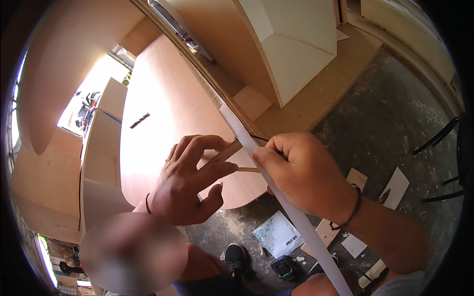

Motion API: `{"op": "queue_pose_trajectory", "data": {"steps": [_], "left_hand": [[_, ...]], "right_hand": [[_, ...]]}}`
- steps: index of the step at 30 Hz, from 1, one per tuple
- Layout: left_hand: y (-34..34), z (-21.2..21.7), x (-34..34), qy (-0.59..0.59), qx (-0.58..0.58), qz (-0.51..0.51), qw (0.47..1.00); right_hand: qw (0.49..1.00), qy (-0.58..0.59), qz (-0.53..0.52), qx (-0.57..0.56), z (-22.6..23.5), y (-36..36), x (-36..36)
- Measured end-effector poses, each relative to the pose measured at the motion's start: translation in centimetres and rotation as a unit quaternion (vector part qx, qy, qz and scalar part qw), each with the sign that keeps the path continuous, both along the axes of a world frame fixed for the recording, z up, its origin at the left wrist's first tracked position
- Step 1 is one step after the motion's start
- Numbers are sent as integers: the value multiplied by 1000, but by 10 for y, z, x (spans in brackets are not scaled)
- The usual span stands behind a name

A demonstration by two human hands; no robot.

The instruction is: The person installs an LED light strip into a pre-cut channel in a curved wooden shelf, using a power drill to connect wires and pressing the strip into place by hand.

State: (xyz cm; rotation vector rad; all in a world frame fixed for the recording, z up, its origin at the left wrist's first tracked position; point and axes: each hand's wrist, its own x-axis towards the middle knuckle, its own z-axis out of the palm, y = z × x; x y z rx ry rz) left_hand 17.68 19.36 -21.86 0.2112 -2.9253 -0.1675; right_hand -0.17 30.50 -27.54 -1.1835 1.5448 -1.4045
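A long, narrow white strip (292, 213) slants from the edge of a wooden panel down past my knees. My right hand (298, 170) is closed on its upper part, thumb pressed on the face; the other fingertips are mostly hidden. A thin dark cord (258, 138) shows beside that hand. My left hand (185, 180) is spread over the panel's corner, its thumb apart from the index finger. A thin light wooden stick (248, 169) runs from the left index fingertip to the strip; whether the fingers grip it is unclear. A narrow wooden edge piece (225, 152) lies behind the left fingers.
A dark drill bit (139, 121) lies on the pale wood panel (163, 89). Below are a printed packet (278, 233), a black-and-green device (283, 268) and board offcuts (396, 188) on the floor. A white-lined cabinet (298, 44) stands beyond, black metal legs (437, 140) at right.
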Motion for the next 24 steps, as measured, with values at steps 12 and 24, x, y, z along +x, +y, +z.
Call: {"op": "queue_pose_trajectory", "data": {"steps": [12, 24], "left_hand": [[-41, -4, -13, 30, 124, -79, 989], [-54, -4, -12, -6, 135, -153, 979]], "right_hand": [[987, -130, 49, 77, 16, 6, -10], [984, 13, -78, 161, 27, 51, 19]]}}
